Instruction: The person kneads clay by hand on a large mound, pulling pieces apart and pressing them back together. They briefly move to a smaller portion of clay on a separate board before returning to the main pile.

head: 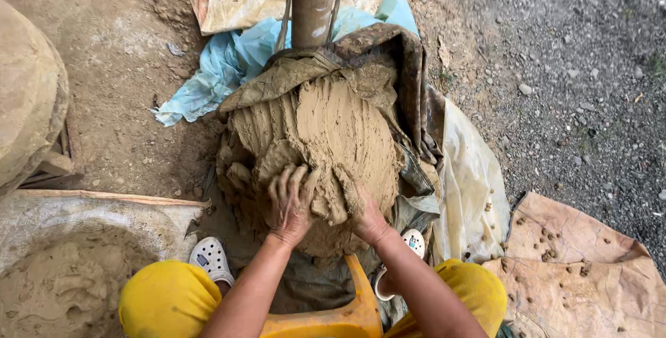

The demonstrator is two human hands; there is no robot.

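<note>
The biggest thing under me is the mound of wet clay (326, 150), a ridged, tan heap sitting on muddy sheeting at the foot of an upright post (313, 1), with a stiff, dirt-caked cloth (388, 53) folded back over its top and right shoulder. Behind it lies a crumpled pale blue plastic sheet (222, 67), and to its right a cream-coloured plastic sheet (472, 171) spreads toward the gravel. At lower left I see a basin of loose, crumbly clay (62, 282). I am seated on an orange stool (347, 317), knees in yellow trousers either side, with a white clog (210, 258) just beside the mound's base. My left hand (290, 203) lies flat on the mound's near face, fingers spread wide and pressed into the clay, gripping nothing separate. My right hand (364, 213) is beside it, its fingers curled around a thick flap of clay (333, 196) that stands partly peeled from the heap. I judge the step in hand to be tearing a lump off the mound. The next move seems to call for a firm pull toward me with the right hand while the left braces the heap, so the flap parts cleanly.
</note>
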